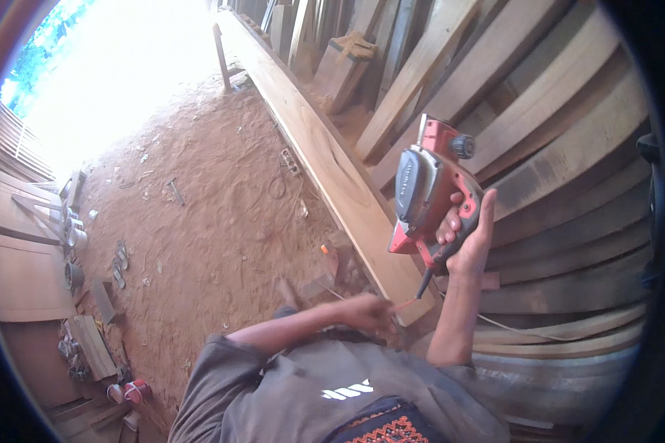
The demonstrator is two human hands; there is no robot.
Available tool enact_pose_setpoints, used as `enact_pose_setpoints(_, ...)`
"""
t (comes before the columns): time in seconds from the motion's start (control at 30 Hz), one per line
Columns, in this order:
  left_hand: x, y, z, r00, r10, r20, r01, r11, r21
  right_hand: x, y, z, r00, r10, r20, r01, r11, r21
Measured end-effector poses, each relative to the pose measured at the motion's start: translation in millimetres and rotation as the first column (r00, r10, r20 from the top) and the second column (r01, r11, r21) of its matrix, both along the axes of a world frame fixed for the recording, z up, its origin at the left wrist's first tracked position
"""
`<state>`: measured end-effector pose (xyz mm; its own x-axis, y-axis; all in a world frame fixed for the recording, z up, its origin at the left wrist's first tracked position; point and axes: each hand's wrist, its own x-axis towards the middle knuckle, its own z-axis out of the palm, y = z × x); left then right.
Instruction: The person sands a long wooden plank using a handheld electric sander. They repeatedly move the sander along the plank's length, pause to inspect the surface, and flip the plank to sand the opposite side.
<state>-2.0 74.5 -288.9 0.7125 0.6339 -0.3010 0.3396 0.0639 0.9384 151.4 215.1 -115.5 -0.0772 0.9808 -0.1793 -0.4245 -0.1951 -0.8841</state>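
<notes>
My right hand [465,232] is wrapped around the rear handle of a red and black electric hand planer [428,184]. The planer is held up in the air, tilted, above the near part of a long wooden plank [347,188]. From the handle's lower end a power cord [423,286] hangs down toward my left hand [369,314]. That hand is closed at the cord, beside the plank's near end, and slightly blurred; its fingertips are partly hidden. The plank stretches away from my body toward the bright opening at the far end.
Many wooden boards [554,96] lean and lie stacked along the right side. A sawdust-covered block [347,63] stands beyond the plank. On the reddish dirt floor [207,199] lie sandals [120,258] and a small tool [176,192]. Tins [75,236] and wooden panels [22,273] line the left.
</notes>
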Motion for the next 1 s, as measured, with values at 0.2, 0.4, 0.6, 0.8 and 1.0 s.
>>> enact_pose_setpoints(0.2, -262, -43, -48, 0.584, 0.578, -0.569, -0.473, 0.813, 0.34, -100, 66, -60, 0.86, 0.308, 0.406, -0.247, 0.949, -0.197)
enact_pose_setpoints(0.4, -361, -121, -55, 0.398, 0.685, -0.611, -0.784, 0.599, 0.162, -145, 100, -97, 0.65, 0.517, 0.556, -0.318, 0.85, -0.419)
enact_pose_setpoints(0.6, -381, -102, -96, 0.26, 0.756, -0.6, -0.939, 0.343, 0.026, -249, 189, -108, 0.663, 0.535, 0.524, -0.399, 0.844, -0.358)
enact_pose_setpoints(0.8, -418, -6, -134, -0.046, 0.79, -0.611, -0.99, -0.119, -0.08, -417, 349, -131, 0.629, 0.587, 0.509, -0.495, 0.808, -0.32)
enact_pose_setpoints(1.0, -423, 82, -107, -0.181, 0.876, -0.448, -0.933, -0.296, -0.203, -608, 526, -149, 0.584, 0.585, 0.562, -0.637, 0.76, -0.129)
